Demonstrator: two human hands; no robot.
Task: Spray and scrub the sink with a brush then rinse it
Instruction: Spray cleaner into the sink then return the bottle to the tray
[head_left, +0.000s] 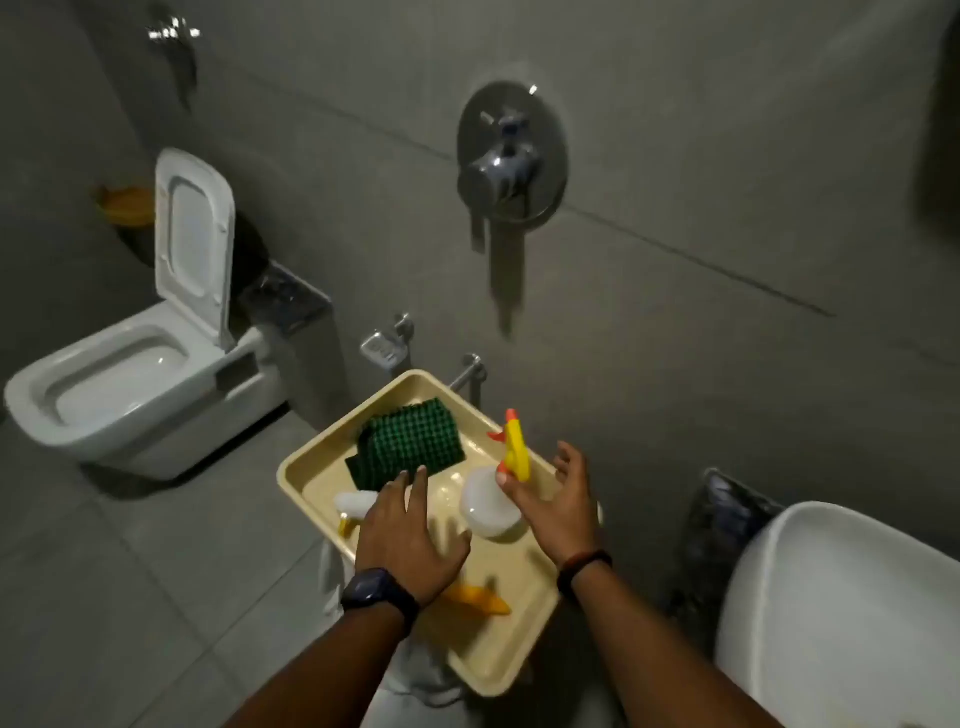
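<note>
A beige tray (306, 467) stands in front of me on a white support. On it lie a green scrub pad (410, 441), a white spray bottle (488, 506) with a yellow and orange trigger head (515, 447), and a brush with a white head (353, 504) and an orange handle (480, 597). My left hand (410, 540) hovers over the brush, fingers spread, hiding its middle. My right hand (558, 501) is open beside the spray bottle, thumb near the trigger head. The white sink (831, 597) is at the lower right.
A white toilet (130, 384) with its lid up stands at the left. A chrome shower mixer (511, 161) is on the grey wall above the tray. A chrome soap holder (384, 345) and a tap (467, 371) sit low on the wall.
</note>
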